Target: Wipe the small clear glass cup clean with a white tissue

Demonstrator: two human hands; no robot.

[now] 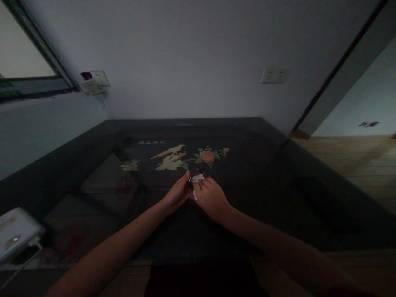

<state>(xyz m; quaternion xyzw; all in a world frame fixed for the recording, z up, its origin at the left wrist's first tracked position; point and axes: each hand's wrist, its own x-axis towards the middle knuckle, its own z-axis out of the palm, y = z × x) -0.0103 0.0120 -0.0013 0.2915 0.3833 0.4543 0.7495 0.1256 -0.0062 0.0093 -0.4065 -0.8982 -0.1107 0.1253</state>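
Note:
Over the middle of the dark glass table, my left hand (pixel 179 193) is closed round the side of a small, dark, shiny object (pixel 196 171) that looks round and glassy. Its exact kind is too dim to make out. A crumpled white tissue (pixel 197 178) is bunched at the object's near side. My right hand (pixel 211 197) pinches this tissue and presses it against the object. Both hands are close together, and they hide most of the object's lower part.
The glass tabletop (pixel 167 243) bears a printed bird and flowers (pixel 207 156). A white box-shaped device (pixel 19 231) with a cable stands at the left edge. A dark flat oblong shape (pixel 324 202) lies on the right. Wall sockets (pixel 274 76) are behind the table.

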